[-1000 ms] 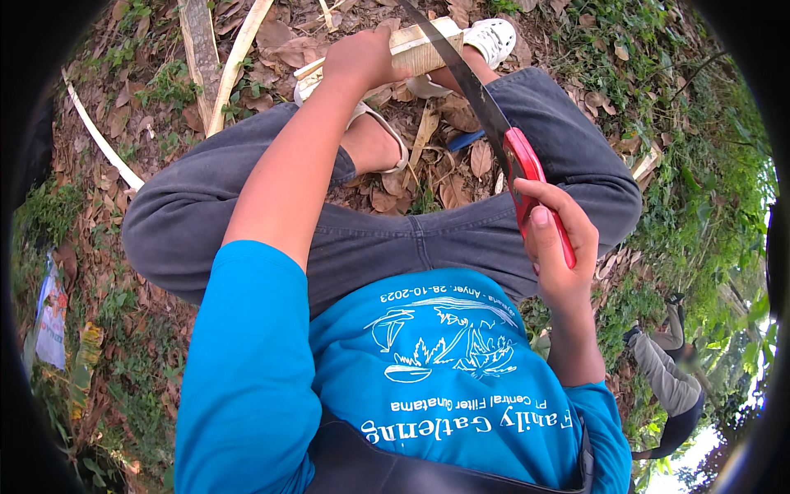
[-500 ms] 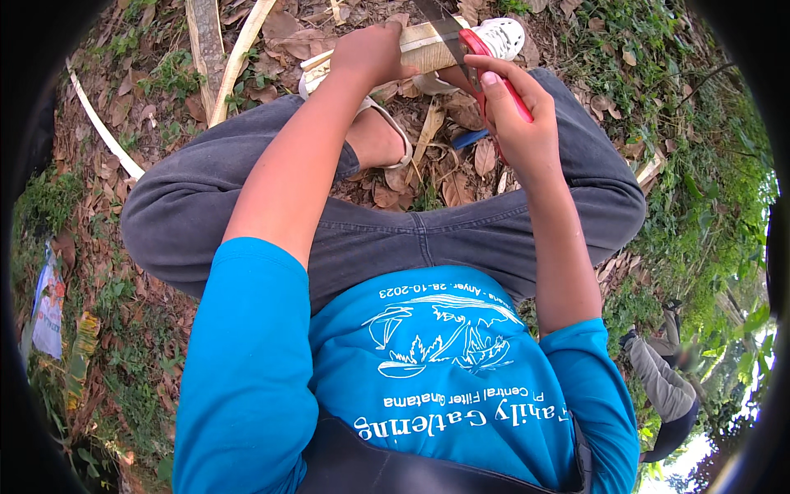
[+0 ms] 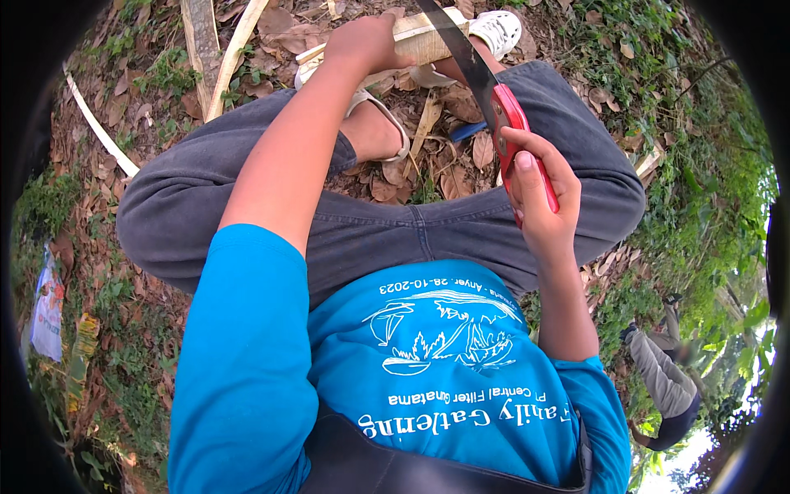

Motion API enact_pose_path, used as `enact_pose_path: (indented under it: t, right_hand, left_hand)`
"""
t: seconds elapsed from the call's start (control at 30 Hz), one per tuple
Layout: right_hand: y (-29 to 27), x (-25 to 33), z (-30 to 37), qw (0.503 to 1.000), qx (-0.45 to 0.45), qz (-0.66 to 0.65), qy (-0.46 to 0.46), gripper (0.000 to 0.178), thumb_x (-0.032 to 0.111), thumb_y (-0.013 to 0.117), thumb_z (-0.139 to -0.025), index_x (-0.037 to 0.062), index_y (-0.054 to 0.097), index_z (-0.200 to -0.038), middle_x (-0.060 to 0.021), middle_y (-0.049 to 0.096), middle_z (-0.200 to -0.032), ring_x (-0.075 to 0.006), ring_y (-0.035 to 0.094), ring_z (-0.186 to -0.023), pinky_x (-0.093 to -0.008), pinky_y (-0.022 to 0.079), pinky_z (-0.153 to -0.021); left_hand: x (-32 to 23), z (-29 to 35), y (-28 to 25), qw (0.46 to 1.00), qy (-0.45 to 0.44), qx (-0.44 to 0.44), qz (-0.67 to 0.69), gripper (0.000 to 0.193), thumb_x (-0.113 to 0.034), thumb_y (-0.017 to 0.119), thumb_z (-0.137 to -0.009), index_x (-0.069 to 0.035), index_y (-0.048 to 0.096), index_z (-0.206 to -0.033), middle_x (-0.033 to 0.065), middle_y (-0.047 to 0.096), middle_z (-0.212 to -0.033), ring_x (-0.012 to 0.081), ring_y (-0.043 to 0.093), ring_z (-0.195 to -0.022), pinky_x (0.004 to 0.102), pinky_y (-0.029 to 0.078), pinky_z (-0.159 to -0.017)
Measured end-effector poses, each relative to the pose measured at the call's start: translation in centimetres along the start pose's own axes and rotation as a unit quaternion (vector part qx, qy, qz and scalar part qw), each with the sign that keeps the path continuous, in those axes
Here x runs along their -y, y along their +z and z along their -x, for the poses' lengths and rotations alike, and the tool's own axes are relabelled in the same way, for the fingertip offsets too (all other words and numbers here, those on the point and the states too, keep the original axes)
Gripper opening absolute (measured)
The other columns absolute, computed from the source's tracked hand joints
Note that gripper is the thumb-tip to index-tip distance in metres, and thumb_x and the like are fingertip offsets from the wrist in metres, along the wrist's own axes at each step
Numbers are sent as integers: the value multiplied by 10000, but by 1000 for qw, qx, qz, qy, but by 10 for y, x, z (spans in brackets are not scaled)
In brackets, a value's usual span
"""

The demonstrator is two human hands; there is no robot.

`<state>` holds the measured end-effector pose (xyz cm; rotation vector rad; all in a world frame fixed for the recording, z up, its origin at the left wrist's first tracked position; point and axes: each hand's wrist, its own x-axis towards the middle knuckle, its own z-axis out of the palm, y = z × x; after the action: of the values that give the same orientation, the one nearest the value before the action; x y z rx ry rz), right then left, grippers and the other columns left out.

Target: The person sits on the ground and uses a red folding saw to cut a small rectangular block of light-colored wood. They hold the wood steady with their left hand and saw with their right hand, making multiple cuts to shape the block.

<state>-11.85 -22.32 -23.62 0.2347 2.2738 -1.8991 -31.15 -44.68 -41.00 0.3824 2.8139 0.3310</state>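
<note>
My right hand (image 3: 539, 185) is wrapped round the red handle of a hand saw (image 3: 476, 72). Its dark blade slants up and to the left, across the right end of a pale piece of wood (image 3: 429, 48). Over the left part of that wood my left hand (image 3: 368, 45) is closed, pressing it above my feet. Thin pale strips lie along the wood's upper side and stick out past my left hand. Whether the saw's teeth touch the wood, I cannot tell.
White clogs (image 3: 497, 33) are on my feet. A blue object (image 3: 467, 132) lies among dry leaves between my legs. Long wood strips (image 3: 234, 62) lie at the upper left, and a printed sack (image 3: 48, 313) at the far left. Another person (image 3: 662, 379) bends over at the right.
My right hand has drawn the saw back toward my body and slightly right, so more of the blade shows. My left hand stays on the wood, almost unmoved.
</note>
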Motion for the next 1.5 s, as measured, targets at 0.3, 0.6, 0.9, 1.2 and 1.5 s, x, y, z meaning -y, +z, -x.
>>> enact_pose_path:
  t: [0.3, 0.6, 0.9, 1.2, 1.5]
  right_hand:
    - [-3, 9, -2, 999, 9, -4, 33, 260, 143, 579, -1071, -7, 707, -1242, 41, 639, -952, 5, 458, -754, -179, 351, -658]
    - [-14, 20, 19, 998, 8, 50, 25, 260, 110, 563, -1063, -18, 708, -1237, -54, 696, -1050, -75, 578, -920, -226, 445, -853]
    - [0, 17, -19, 999, 24, 22, 26, 251, 89, 555, -1061, -17, 705, -1231, 25, 634, -953, -16, 484, -787, -191, 391, -706]
    - [5, 9, -23, 999, 30, 21, 15, 253, 100, 551, -1070, -19, 700, -1237, 45, 613, -930, -5, 461, -768, -183, 368, -687]
    - [5, 14, -24, 999, 24, 35, 16, 251, 96, 555, -1063, -18, 705, -1229, 35, 639, -940, -6, 471, -765, -185, 378, -685]
  left_hand:
    - [1, -1, -3, 1000, 1, 25, 1, 905, -640, 831, -734, -93, 601, -1417, 171, 734, -1230, 345, 715, -1121, 475, 591, -953]
    - [3, -1, 2, 1000, 0, 4, 5, 822, -615, 844, -733, -102, 636, -1341, 162, 745, -1199, 339, 730, -1084, 478, 601, -915]
    - [-3, 7, -8, 1000, -4, 5, -2, 864, -630, 824, -736, -126, 602, -1402, 139, 739, -1219, 325, 728, -1098, 473, 606, -912]
    - [-3, 6, -11, 1000, -9, 18, 4, 888, -630, 837, -728, -125, 589, -1415, 125, 733, -1243, 324, 723, -1108, 469, 611, -916]
    - [1, 2, -3, 1000, 4, 2, 8, 841, -625, 826, -741, -118, 609, -1376, 124, 736, -1231, 330, 720, -1109, 478, 607, -909]
